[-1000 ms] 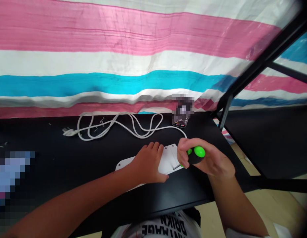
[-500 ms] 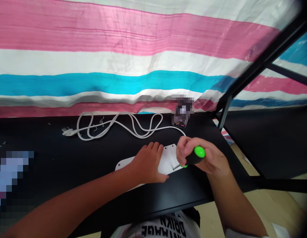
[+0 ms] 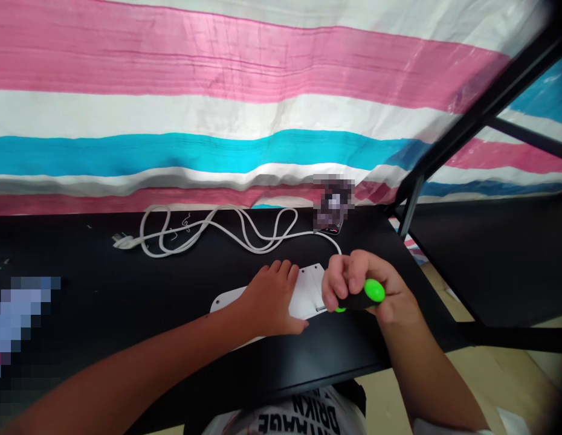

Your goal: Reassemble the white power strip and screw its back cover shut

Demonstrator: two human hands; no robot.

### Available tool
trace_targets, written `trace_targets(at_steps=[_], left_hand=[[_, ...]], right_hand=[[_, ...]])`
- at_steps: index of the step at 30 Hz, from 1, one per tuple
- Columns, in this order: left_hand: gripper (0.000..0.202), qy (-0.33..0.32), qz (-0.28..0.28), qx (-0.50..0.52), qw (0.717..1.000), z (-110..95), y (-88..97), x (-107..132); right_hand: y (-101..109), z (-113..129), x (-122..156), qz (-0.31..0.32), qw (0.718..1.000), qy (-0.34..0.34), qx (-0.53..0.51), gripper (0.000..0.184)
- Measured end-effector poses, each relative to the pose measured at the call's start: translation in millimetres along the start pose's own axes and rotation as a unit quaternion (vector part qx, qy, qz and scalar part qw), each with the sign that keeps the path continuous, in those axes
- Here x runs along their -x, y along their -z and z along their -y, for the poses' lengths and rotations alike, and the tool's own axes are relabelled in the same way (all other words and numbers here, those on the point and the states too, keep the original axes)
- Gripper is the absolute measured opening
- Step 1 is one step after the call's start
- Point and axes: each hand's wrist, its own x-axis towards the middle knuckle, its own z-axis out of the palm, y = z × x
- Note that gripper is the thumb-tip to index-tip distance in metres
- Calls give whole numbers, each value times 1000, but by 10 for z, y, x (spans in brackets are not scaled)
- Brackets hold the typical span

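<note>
My left hand (image 3: 272,296) clasps the white strip (image 3: 304,299) on the black worktop (image 3: 281,362), thumb near side, fingers over far edge. My right hand (image 3: 381,264) wraps the green-and-black screwdriver (image 3: 353,300), shaft at strip's right end; tip contact unclear. Beyond: white cord (image 3: 250,244) in loops, plug (image 3: 124,242) leftward; phone (image 3: 332,211) by striped sheet (image 3: 217,54).

white panel (image 3: 305,298): middle hidden by left hand (image 3: 269,300) | phone (image 3: 333,208): blurred | shirt (image 3: 303,418): cut off

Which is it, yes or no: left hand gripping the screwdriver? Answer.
No, the right hand grips the screwdriver, while the left hand lies on the white casing.
</note>
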Motion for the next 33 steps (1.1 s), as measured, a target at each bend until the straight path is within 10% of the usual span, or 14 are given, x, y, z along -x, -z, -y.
trace_targets(at_steps=[33], left_hand=[[87,-7,3,5,1000,5,10,6]], right_hand=[[-18,-9,27,-28,998,-36,-30,43]])
